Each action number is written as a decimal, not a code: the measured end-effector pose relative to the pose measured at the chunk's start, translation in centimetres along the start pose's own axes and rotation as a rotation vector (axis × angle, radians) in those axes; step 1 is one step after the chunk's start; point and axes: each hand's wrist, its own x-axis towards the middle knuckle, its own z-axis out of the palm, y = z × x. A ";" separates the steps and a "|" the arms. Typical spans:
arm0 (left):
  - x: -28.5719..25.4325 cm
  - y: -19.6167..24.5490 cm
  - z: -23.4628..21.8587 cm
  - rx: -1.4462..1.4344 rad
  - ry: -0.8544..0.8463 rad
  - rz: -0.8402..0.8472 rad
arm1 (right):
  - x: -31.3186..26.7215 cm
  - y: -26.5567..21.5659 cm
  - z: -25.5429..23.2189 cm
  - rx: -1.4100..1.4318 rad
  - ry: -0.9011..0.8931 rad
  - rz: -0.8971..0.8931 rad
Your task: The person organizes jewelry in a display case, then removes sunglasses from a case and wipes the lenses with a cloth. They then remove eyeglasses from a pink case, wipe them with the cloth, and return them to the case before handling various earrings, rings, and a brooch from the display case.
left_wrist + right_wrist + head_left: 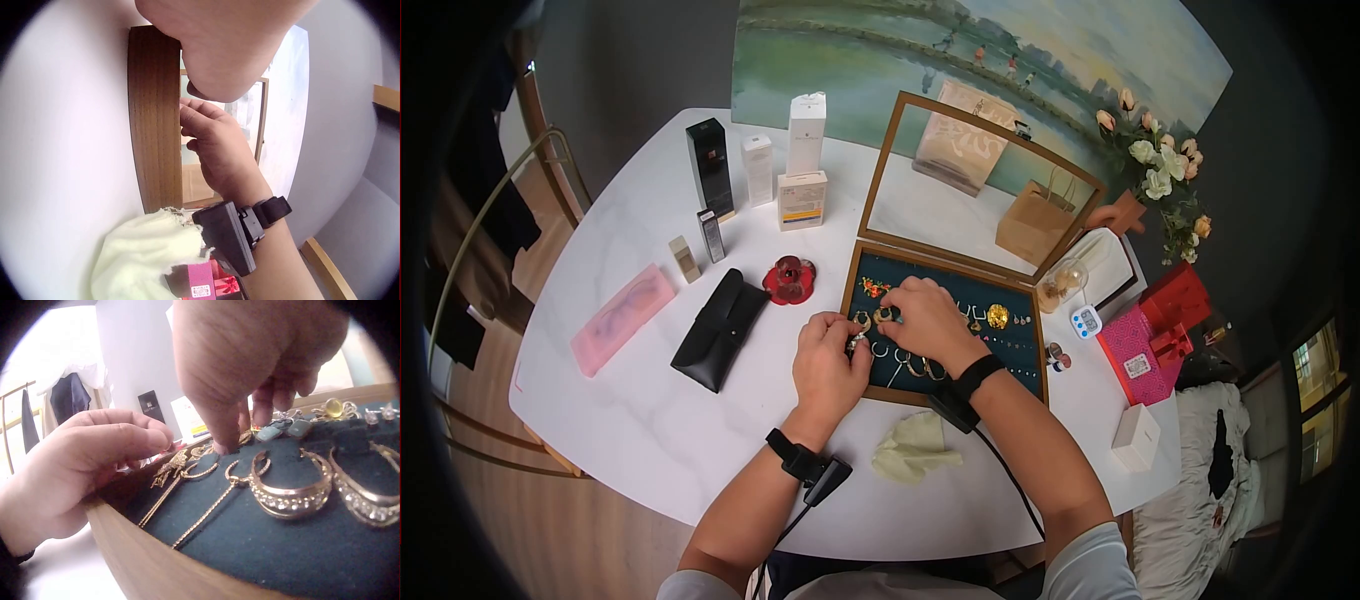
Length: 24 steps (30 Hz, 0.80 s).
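Note:
A wooden jewelry box (900,398) stands with its glass lid (870,200) raised. Rows of earrings lie on its dark green lining, among them rhinestone-set gold hoops (290,501) and thin hoops with chains (199,517). My right hand (935,318) reaches in from above, thumb and fingers bent down around a small gold earring (245,436). At the box's left rim is my left hand (828,368), its thumb and forefinger together beside the leftmost earrings (862,322). I cannot tell whether they pinch one. In the left wrist view the box's front wall (155,125) hides the earrings.
Left of the box lie a black glasses case (720,330), a red flower-shaped item (790,280) and a pink pouch (622,318). Cosmetic boxes (805,135) stand behind them. A pale cloth (915,447) lies in front; a timer (1086,321) and red gift box (1135,350) are right.

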 end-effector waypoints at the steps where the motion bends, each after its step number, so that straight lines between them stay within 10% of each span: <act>1: 0.0 0.0 0.0 -0.002 0.000 -0.003 | 0.0 0.0 0.0 0.000 0.000 0.000; 20: 0.4 0.7 -0.3 -0.012 0.126 0.109 | -2.1 -1.1 -2.1 0.411 0.130 -0.060; 24: 0.2 1.2 -0.4 -0.472 -0.099 -0.065 | -4.0 -2.5 -2.9 0.467 0.179 -0.057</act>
